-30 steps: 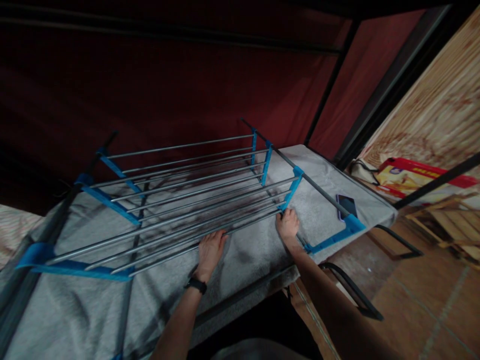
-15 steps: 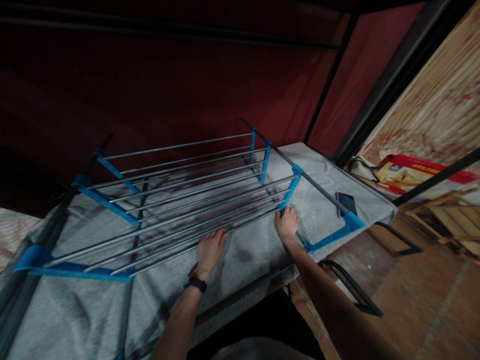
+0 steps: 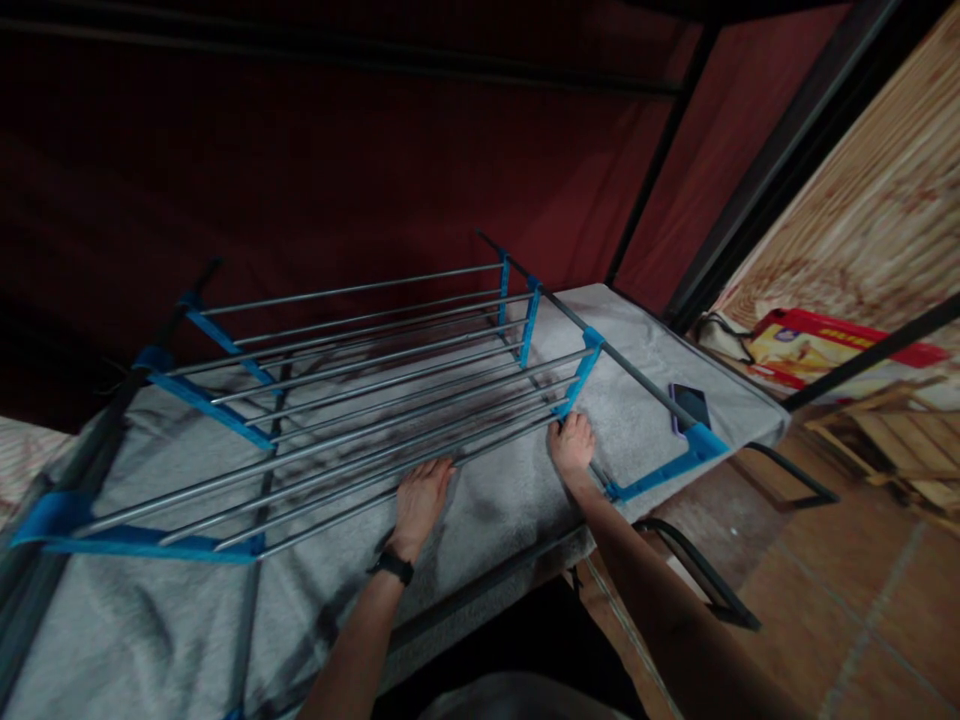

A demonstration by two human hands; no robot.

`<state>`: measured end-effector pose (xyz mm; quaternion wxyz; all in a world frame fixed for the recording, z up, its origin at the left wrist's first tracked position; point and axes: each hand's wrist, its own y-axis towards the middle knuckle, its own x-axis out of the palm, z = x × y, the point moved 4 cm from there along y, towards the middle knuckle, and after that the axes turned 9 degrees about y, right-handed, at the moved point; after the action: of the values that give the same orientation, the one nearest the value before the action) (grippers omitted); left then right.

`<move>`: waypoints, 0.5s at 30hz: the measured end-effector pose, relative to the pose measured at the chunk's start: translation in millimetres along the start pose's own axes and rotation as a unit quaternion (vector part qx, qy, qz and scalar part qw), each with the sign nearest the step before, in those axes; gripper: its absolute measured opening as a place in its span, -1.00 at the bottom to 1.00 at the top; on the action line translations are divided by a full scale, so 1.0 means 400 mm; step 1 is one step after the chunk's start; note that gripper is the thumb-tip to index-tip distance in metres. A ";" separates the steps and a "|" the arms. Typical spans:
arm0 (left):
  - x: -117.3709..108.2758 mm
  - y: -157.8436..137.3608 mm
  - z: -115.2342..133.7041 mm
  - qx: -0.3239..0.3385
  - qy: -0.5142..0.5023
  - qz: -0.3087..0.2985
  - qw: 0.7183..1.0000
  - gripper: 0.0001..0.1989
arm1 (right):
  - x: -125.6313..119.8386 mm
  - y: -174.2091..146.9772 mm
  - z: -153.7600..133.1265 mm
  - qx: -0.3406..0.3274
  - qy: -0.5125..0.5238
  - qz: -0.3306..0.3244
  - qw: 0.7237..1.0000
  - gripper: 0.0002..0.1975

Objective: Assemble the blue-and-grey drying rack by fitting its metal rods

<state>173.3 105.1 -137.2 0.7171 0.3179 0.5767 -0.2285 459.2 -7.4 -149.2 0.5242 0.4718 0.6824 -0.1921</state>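
A rack of grey metal rods and blue plastic brackets lies on a grey fleecy cover. My left hand (image 3: 422, 500), with a dark band at its wrist, curls over the nearest metal rod (image 3: 330, 523), about midway along. At that rod's right end, my right hand (image 3: 574, 445) closes around the foot of a blue bracket (image 3: 580, 376); its fingertips are partly hidden. The rod's left end meets the front left bracket (image 3: 150, 543). Closer to the right edge, another blue bracket (image 3: 667, 468) carries no rods. Dark poles (image 3: 637, 372) run through the brackets on both sides.
A phone (image 3: 694, 408) lies on the cover beyond the right pole. Black metal bars (image 3: 701, 570) stick out at the bed's right end. Past them are a red and yellow box (image 3: 832, 350) and a wooden stool-like item (image 3: 892, 440) on the tiled floor. A dark red curtain (image 3: 337, 180) hangs behind.
Both hands keep their places on the rack. Its left side has shifted slightly left in view; the rest looks nearly the same.
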 end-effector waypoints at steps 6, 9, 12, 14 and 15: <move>-0.010 -0.003 0.000 -0.003 -0.011 -0.004 1.000 -0.67 | -0.014 -0.006 -0.003 -0.016 0.003 0.008 1.000 -0.69; -0.018 -0.009 0.008 0.000 -0.018 -0.019 1.000 -0.69 | -0.016 -0.014 0.003 -0.027 0.007 0.011 1.000 -0.65; -0.020 -0.011 0.011 0.004 -0.015 -0.035 0.999 -0.70 | -0.003 -0.011 0.015 -0.033 0.015 0.016 0.999 -0.61; -0.020 -0.010 0.007 -0.002 -0.012 -0.040 0.999 -0.71 | 0.009 -0.006 0.024 -0.035 0.018 0.027 0.999 -0.60; -0.020 -0.010 0.007 0.000 -0.012 -0.042 0.999 -0.71 | 0.015 -0.003 0.028 -0.038 0.018 0.025 0.999 -0.59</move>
<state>170.6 100.1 -129.7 0.7136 0.2908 0.5807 -0.2627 464.0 -13.9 -159.0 0.5342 0.4720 0.6863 -0.1443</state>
